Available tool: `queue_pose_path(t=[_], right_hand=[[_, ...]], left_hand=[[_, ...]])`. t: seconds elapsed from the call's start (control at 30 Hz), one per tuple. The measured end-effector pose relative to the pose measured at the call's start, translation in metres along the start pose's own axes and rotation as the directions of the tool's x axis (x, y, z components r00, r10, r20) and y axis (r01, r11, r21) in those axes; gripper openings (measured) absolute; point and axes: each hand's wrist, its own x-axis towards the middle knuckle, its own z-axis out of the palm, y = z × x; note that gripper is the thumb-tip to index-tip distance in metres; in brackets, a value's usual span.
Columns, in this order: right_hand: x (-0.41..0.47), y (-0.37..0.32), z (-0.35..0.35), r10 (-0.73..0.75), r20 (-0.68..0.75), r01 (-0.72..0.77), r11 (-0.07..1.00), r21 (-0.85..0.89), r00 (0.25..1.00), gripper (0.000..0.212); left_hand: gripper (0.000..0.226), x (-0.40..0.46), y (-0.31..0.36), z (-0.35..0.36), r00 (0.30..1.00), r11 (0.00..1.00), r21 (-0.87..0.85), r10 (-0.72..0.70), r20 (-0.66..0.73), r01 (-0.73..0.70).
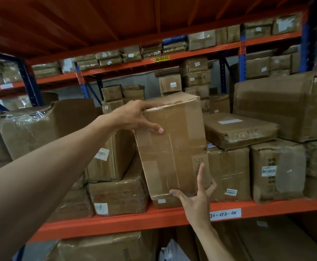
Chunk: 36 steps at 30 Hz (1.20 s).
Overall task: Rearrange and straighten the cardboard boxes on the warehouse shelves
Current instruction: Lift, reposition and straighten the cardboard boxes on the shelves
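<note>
Hands are steadying a tall, taped brown cardboard box (172,147) at frame centre: left hand (137,117) gripping its top corner, right hand (197,198) open, bracing its lower edge, probably to straighten it on the orange shelf beam (135,221).

A yellow tag (162,58) on the upper orange beam (191,51) reads "00-03-01". A white handwritten label (225,214) on the lower orange beam (116,221) reads roughly "01-02-01". Box stickers are too blurred to read.

Yellow location label (162,58) at 12 o'clock reads 00-03-01. White handwritten label (225,214) sits at 5 o'clock. White bag (170,251) lies at 6 o'clock.
</note>
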Motion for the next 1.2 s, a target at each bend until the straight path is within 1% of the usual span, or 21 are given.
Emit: queue_pose_path(t=[0.07, 0.13, 0.23, 0.3, 0.4, 0.47, 0.53, 0.57, 0.6, 0.63, 0.67, 0.7, 0.73, 0.77, 0.8, 0.83, 0.87, 0.97, 1.1, 1.2], right_hand=[[0.002, -0.004, -0.003, -0.034, -0.013, 0.034, 0.999, -0.009, 0.999, 0.130], [0.009, -0.010, -0.013, -0.082, 0.014, 0.083, 0.996, -0.029, 0.996, 0.127], [0.026, -0.019, -0.034, -0.186, 0.086, 0.193, 0.977, -0.090, 0.979, 0.127], [0.038, -0.027, -0.044, -0.221, 0.151, 0.243, 0.958, -0.149, 0.964, 0.127], [0.064, -0.046, -0.057, -0.204, 0.295, 0.264, 0.948, -0.179, 0.934, 0.122], [0.087, -0.062, -0.067, -0.191, 0.382, 0.301, 0.920, -0.251, 0.904, 0.121], [0.109, -0.077, -0.080, -0.171, 0.431, 0.336, 0.878, -0.342, 0.886, 0.124], [0.119, -0.082, -0.086, -0.165, 0.454, 0.355, 0.858, -0.372, 0.875, 0.126], [0.128, -0.086, -0.092, -0.154, 0.472, 0.366, 0.841, -0.398, 0.868, 0.127], [0.133, -0.086, -0.099, -0.132, 0.479, 0.360, 0.831, -0.424, 0.868, 0.127], [0.136, -0.085, -0.105, -0.102, 0.482, 0.344, 0.826, -0.446, 0.870, 0.127], [0.136, -0.083, -0.109, -0.071, 0.486, 0.328, 0.822, -0.466, 0.871, 0.126], [0.136, -0.079, -0.113, -0.045, 0.491, 0.317, 0.814, -0.487, 0.870, 0.125], [0.135, -0.076, -0.114, -0.039, 0.496, 0.322, 0.804, -0.500, 0.867, 0.125], [0.135, -0.074, -0.115, -0.063, 0.499, 0.348, 0.791, -0.503, 0.864, 0.125], [0.137, -0.073, -0.114, -0.098, 0.509, 0.389, 0.770, -0.505, 0.855, 0.127], [0.140, -0.074, -0.112, -0.113, 0.529, 0.424, 0.745, -0.515, 0.841, 0.127], [0.141, -0.085, -0.098, -0.063, 0.584, 0.445, 0.713, -0.541, 0.809, 0.124], [0.138, -0.095, -0.071, -0.050, 0.647, 0.526, 0.631, -0.570, 0.761, 0.119], [0.137, -0.094, -0.055, -0.037, 0.688, 0.573, 0.586, -0.573, 0.725, 0.117]], left_hand=[[0.097, -0.007, -0.004, -0.002, 1.000, 0.999, -0.038, 0.008, -0.012, -0.009], [0.098, -0.016, -0.014, -0.006, 0.999, 0.995, -0.102, -0.002, -0.043, -0.002], [0.092, -0.033, -0.033, -0.004, 0.993, 0.968, -0.252, -0.037, -0.116, 0.006], [0.086, -0.045, -0.048, 0.001, 0.986, 0.934, -0.356, -0.063, -0.151, 0.005], [0.077, -0.067, -0.074, 0.014, 0.968, 0.859, -0.511, -0.150, -0.202, 0.027], [0.085, -0.081, -0.086, 0.026, 0.948, 0.810, -0.586, -0.203, -0.244, 0.023], [0.095, -0.088, -0.082, 0.039, 0.941, 0.778, -0.628, -0.218, -0.258, 0.008], [0.100, -0.088, -0.076, 0.044, 0.937, 0.785, -0.620, -0.226, -0.265, 0.014], [0.106, -0.084, -0.069, 0.047, 0.932, 0.817, -0.576, -0.238, -0.274, 0.039], [0.114, -0.078, -0.059, 0.049, 0.930, 0.875, -0.476, -0.241, -0.277, 0.086], [0.123, -0.070, -0.050, 0.049, 0.934, 0.943, -0.303, -0.225, -0.278, 0.137], [0.129, -0.064, -0.043, 0.050, 0.945, 0.983, -0.100, -0.179, -0.275, 0.157], [0.134, -0.058, -0.039, 0.052, 0.962, 0.990, 0.059, -0.108, -0.252, 0.127], [0.137, -0.055, -0.037, 0.053, 0.980, 0.988, 0.141, -0.037, -0.196, 0.066], [0.137, -0.053, -0.039, 0.054, 0.991, 0.987, 0.161, 0.013, -0.136, 0.009], [0.136, -0.053, -0.044, 0.056, 0.994, 0.989, 0.150, 0.033, -0.104, -0.017], [0.135, -0.057, -0.050, 0.059, 0.994, 0.993, 0.120, 0.027, -0.109, -0.014], [0.135, -0.070, -0.073, 0.076, 0.983, 0.999, 0.019, -0.042, -0.179, 0.046], [0.137, -0.090, -0.100, 0.102, 0.970, 0.985, -0.112, -0.151, -0.188, 0.132], [0.138, -0.097, -0.118, 0.117, 0.954, 0.971, -0.158, -0.210, -0.212, 0.179]])
